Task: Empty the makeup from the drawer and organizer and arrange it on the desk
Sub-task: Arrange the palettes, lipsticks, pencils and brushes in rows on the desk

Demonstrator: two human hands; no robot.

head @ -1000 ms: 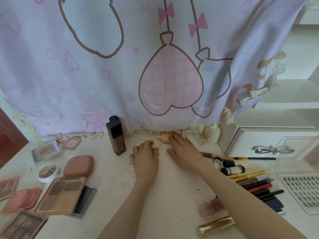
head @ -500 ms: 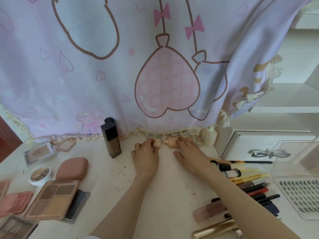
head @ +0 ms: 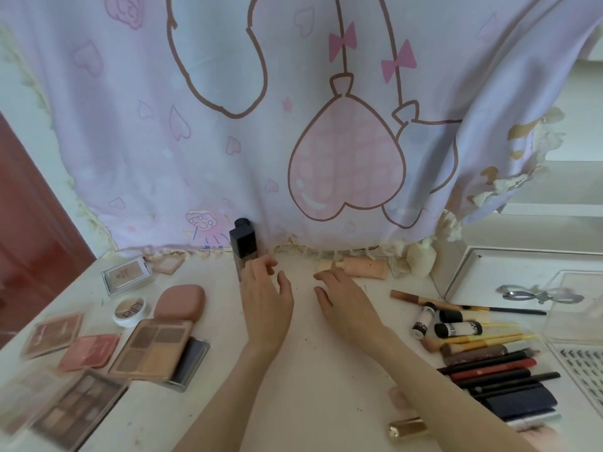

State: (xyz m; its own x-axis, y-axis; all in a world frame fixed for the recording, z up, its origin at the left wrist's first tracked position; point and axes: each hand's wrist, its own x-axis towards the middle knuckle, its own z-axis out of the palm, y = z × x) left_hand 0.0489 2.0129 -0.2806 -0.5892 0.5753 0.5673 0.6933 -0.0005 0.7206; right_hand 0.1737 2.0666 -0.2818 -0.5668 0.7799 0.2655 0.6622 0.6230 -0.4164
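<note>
Both hands empty, left hand [head: 266, 300] relaxed-open beside foundation bottle [head: 244, 247], right hand [head: 344, 296] fingers spread touching peach tube [head: 360, 267] just beyond them; judgement: nudge tube gently parallel to curtain [head: 293, 125] edge, avoid tipping bottle.

Lilac curtain [head: 228, 141] with pink hearts; peach tube [head: 365, 267]; black-capped bottle [head: 244, 244].

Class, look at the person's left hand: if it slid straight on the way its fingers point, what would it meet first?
Most likely the dark foundation bottle: the left hand points up the desk with its fingertips already beside the bottle's base. Depth is unclear, so they may already touch.
</note>
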